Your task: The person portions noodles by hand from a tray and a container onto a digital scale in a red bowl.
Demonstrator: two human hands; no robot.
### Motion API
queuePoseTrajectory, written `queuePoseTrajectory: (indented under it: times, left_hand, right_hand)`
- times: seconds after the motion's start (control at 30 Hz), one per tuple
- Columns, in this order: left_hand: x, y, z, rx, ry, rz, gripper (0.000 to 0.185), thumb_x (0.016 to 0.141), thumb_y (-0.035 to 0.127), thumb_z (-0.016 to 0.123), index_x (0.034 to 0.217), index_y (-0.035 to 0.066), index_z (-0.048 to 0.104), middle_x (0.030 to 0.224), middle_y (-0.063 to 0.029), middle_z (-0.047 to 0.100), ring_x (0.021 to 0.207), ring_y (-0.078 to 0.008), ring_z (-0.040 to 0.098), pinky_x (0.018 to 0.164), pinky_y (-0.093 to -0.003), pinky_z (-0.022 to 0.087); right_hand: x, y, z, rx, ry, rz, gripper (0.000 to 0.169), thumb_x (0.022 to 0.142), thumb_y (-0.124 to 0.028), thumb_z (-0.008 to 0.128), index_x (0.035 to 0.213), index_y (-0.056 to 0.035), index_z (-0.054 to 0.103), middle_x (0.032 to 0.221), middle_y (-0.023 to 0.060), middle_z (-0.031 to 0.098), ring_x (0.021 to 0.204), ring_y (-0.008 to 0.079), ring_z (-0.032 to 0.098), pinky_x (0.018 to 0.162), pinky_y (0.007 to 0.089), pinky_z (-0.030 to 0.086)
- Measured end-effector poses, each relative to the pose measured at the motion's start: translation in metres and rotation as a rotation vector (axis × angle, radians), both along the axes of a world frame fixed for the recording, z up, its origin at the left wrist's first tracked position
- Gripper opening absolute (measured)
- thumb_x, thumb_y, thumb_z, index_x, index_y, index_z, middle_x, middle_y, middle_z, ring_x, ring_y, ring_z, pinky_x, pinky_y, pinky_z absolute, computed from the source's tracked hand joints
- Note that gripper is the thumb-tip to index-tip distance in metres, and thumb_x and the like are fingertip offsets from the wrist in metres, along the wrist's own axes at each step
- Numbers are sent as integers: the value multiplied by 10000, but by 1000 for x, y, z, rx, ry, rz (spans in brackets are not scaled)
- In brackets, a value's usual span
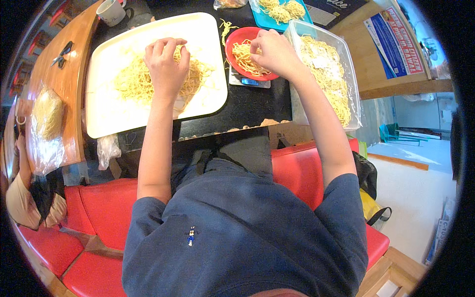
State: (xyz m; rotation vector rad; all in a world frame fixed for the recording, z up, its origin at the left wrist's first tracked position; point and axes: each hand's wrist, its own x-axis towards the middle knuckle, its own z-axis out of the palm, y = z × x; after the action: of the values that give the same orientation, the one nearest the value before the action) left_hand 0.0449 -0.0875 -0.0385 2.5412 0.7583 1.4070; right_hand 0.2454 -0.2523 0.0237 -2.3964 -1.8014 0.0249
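My left hand (167,61) hovers over a loose heap of yellow noodles (135,80) on a cream-coloured tray (102,111). Its thumb stands apart from the curled fingers, and the palm side is hidden. At the right, my right hand (274,52) reaches over the rim of a red bowl (232,37). Its fingertips are at the noodles (245,55) inside; whether they pinch any strands is unclear. Beneath the bowl is a digital kitchen scale (265,84) with a lit display. A clear plastic container (354,89) of floured noodles (326,74) stands beside my right forearm.
A teal tray (261,20) holds several noodle nests (280,15). Stray noodles (224,29) lie beside the bowl. On the wooden table (74,92) at left are scissors (62,54) and bagged noodles (47,113). A mug (111,13) stands at the back. Another person (31,196) sits far left.
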Motion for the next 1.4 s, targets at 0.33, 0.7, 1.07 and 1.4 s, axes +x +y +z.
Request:
queuePoseTrajectory:
  times: [0.33,0.7,1.07,1.4]
  left_hand:
    - [-2,1,-6,-21,-81,-66,157,736,97,668,871,176,688,895,-6,612,922,-229,532,849,-393,407]
    - [-1,-1,-7,-102,-140,-131,148,747,81,660,868,161,687,889,2,623,910,-219,535,865,-385,387]
    - [-5,-9,0,-76,-184,-346,120,710,47,644,792,131,672,684,-13,617,666,-193,577,672,-331,457]
    - [-14,-16,2,-187,-160,-424,103,712,53,630,775,122,676,580,1,575,476,-134,534,498,-286,441]
  right_hand:
    - [-8,-15,61,265,388,-160,207,865,-198,620,879,-4,692,868,141,698,709,191,667,692,316,527]
    - [-11,-17,142,949,1059,-16,196,1017,-232,431,921,-72,494,847,128,658,668,165,633,620,262,513]
    - [-70,79,185,866,971,520,235,1015,-250,426,998,-40,528,898,141,662,782,189,645,746,307,547]
    - [-84,82,134,568,513,394,270,945,-241,528,985,16,603,792,166,647,702,265,607,690,361,478]
